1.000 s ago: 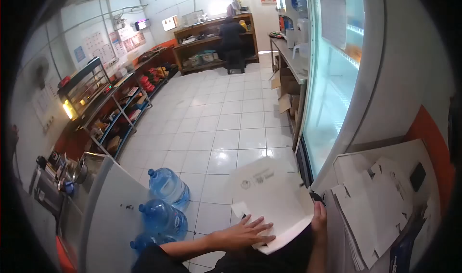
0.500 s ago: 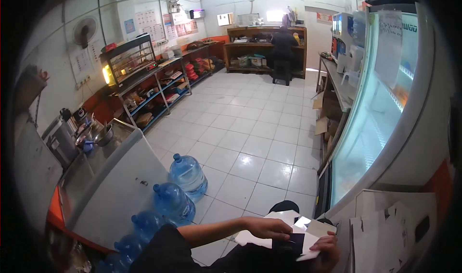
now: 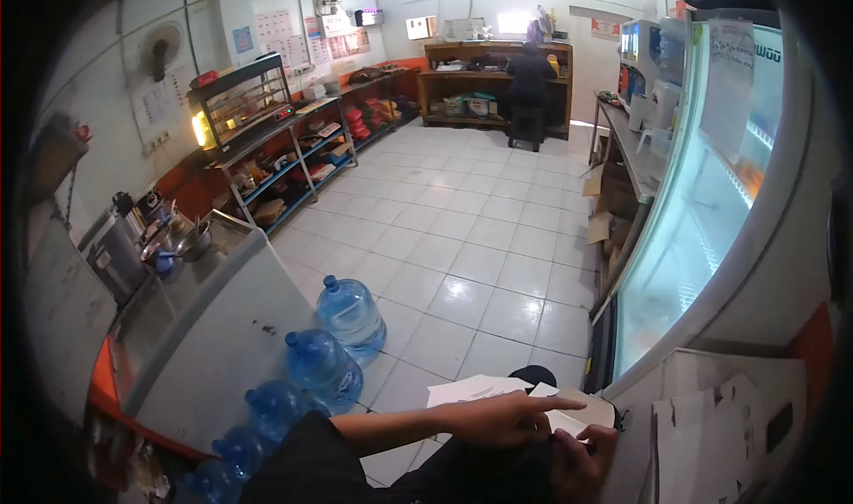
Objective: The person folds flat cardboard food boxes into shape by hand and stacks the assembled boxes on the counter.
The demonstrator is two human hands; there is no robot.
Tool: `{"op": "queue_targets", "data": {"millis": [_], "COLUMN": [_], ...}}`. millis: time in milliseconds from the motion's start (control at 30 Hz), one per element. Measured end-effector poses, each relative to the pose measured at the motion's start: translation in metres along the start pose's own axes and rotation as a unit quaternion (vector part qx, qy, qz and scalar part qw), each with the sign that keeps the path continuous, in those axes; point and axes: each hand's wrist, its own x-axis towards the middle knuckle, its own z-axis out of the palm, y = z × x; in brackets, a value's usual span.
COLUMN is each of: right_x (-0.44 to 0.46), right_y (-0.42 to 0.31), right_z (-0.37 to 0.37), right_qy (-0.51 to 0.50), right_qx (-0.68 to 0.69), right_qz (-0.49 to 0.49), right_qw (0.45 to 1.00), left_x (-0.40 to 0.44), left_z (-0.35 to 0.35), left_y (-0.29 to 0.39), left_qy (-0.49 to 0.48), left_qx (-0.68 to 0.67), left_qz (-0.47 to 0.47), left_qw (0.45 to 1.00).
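A white cardboard sheet [image 3: 471, 388] with print on it lies over my lap at the bottom. Across it reaches my left hand [image 3: 502, 418], its index finger stretched out to the right over a folded flap and the other fingers curled. My right hand [image 3: 586, 455] is at the sheet's right edge, fingers bent around a part of the cardboard. To the right is a stack of flat white cardboard [image 3: 706, 433] with a dark cut-out.
Several blue water bottles [image 3: 351, 313] stand at the left beside a white chest [image 3: 227, 326]. A lit glass-door fridge [image 3: 693, 229] is on the right. Far back, a person in dark clothes [image 3: 530, 82] sits at a wooden counter [image 3: 462, 82]. Shelves [image 3: 289, 171] line the left wall.
The cardboard, raised and spread flat earlier, is now lower and partly folded in my lap. My left hand has moved right, its index finger now extended. The view has tilted up.
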Motion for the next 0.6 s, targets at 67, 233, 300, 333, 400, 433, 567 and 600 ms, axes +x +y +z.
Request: {"op": "queue_targets", "data": {"millis": [67, 233, 300, 333, 400, 433, 567, 600], "right_x": [-0.018, 0.02, 0.011, 0.008, -0.009, -0.016, -0.06, -0.073], "right_y": [0.002, -0.041, -0.037, -0.037, -0.041, -0.043, -0.049, -0.054], "right_z": [-0.002, -0.068, -0.084, -0.095, -0.123, -0.138, -0.215, -0.235], "right_qy": [-0.036, -0.166, -0.117, -0.084, -0.012, 0.031, 0.174, 0.175], "right_qx": [-0.012, -0.018, -0.203, -0.24, -0.327, -0.371, -0.569, -0.609], "right_qz": [0.011, 0.035, 0.032, 0.031, 0.057, 0.083, 0.177, 0.23], "right_qw": [0.999, 0.985, 0.972, 0.967, 0.943, 0.924, 0.784, 0.738], "left_x": [-0.006, -0.058, -0.064, -0.078, -0.063, -0.054, -0.043, -0.044], "left_z": [0.001, -0.034, -0.053, -0.067, -0.055, -0.053, -0.054, -0.056], "left_y": [0.02, 0.056, 0.068, 0.092, 0.07, 0.064, 0.029, 0.035], "left_qy": [-0.005, -0.009, 0.01, -0.09, 0.013, 0.078, 0.276, 0.22], "left_qx": [0.065, 0.287, 0.29, 0.368, 0.402, 0.473, 0.308, 0.306], "left_qz": [0.034, 0.121, 0.278, 0.183, 0.325, 0.354, 0.395, 0.402], "left_qw": [0.997, 0.95, 0.916, 0.907, 0.856, 0.803, 0.82, 0.835]}}
